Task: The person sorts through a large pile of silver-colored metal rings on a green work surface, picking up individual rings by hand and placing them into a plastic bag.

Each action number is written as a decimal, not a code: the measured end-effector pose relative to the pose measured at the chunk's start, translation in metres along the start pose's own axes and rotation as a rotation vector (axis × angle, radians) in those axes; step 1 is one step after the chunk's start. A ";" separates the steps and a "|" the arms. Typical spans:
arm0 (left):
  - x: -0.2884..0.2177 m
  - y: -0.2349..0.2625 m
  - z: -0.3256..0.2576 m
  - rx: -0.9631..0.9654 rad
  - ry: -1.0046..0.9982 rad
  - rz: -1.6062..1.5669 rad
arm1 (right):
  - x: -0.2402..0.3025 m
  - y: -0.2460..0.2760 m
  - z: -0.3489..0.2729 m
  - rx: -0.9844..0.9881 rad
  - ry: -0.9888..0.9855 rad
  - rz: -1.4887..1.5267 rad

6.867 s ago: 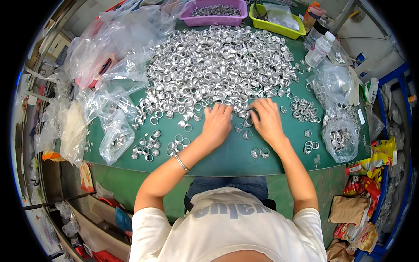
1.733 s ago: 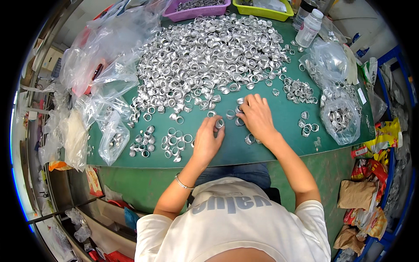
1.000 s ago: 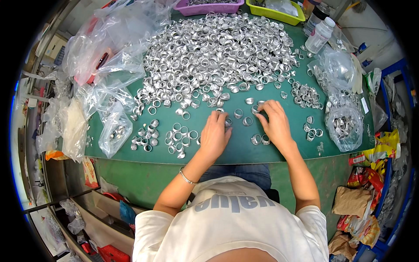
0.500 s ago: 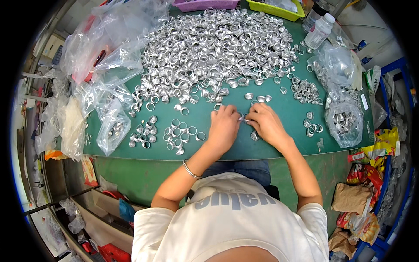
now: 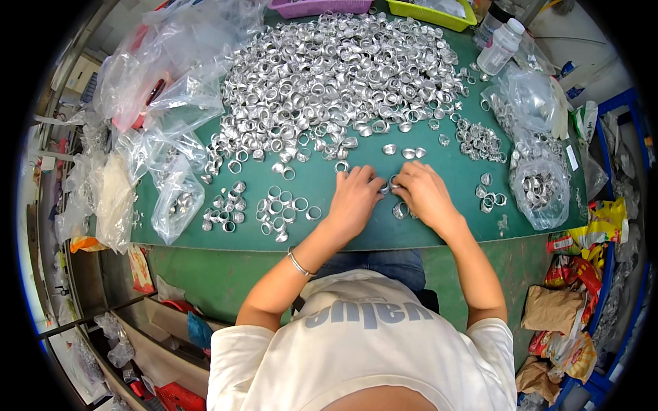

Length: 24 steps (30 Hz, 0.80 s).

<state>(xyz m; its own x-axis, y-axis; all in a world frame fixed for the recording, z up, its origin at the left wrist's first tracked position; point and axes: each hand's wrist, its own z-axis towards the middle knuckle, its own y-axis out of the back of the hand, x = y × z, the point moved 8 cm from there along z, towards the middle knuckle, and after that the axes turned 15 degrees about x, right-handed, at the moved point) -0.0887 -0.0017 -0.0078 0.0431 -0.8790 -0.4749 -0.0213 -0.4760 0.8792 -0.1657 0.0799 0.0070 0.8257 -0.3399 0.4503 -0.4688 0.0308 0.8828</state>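
Observation:
My left hand [image 5: 355,198] is closed over the green table, with a silver ring [image 5: 384,189] at its fingertips. Close by on the right, my right hand [image 5: 425,195] pinches another silver ring [image 5: 393,181]; the fingers partly cover both. Just beyond my left fingers lies a loose ring [image 5: 341,166]. A few rings [image 5: 400,210] rest beside my right palm, partly hidden by it. Left of my left hand is a flat group of open rings [image 5: 288,205], and further left a cluster of chunkier rings [image 5: 226,207]. A large heap of silver rings [image 5: 336,75] spreads beyond both hands.
Clear plastic bags [image 5: 181,195] cover the table's left side. On the right are a small ring pile [image 5: 478,142], a bag of rings [image 5: 541,192] and a white bottle [image 5: 501,48]. Purple [image 5: 321,7] and yellow-green baskets [image 5: 435,14] stand at the far edge.
My hands have moved slightly apart, with a small gap between their fingertips. The ring beyond my left hand and those beside my right palm show more fully.

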 end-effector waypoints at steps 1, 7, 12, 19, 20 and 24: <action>-0.001 0.002 0.000 -0.004 0.000 -0.006 | 0.001 0.001 -0.001 0.005 0.012 0.041; 0.008 0.028 -0.022 -0.157 0.103 -0.008 | -0.015 0.018 -0.029 -0.022 -0.151 0.222; 0.026 0.013 -0.026 -0.108 0.142 -0.062 | 0.006 -0.005 -0.056 0.015 -0.235 0.041; 0.023 0.016 -0.046 -0.165 0.243 -0.073 | 0.022 -0.016 -0.059 -0.202 -0.216 0.096; 0.016 0.011 -0.047 -0.133 0.212 -0.085 | 0.025 -0.018 -0.057 -0.218 -0.186 0.086; 0.006 0.006 -0.049 -0.153 0.179 -0.127 | 0.025 -0.023 -0.055 -0.277 -0.106 0.040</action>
<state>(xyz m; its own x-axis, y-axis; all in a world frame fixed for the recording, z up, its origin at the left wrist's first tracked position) -0.0399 -0.0079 -0.0036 0.2120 -0.7872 -0.5791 0.1458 -0.5605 0.8152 -0.1172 0.1220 0.0058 0.7642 -0.4291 0.4816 -0.3844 0.2966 0.8742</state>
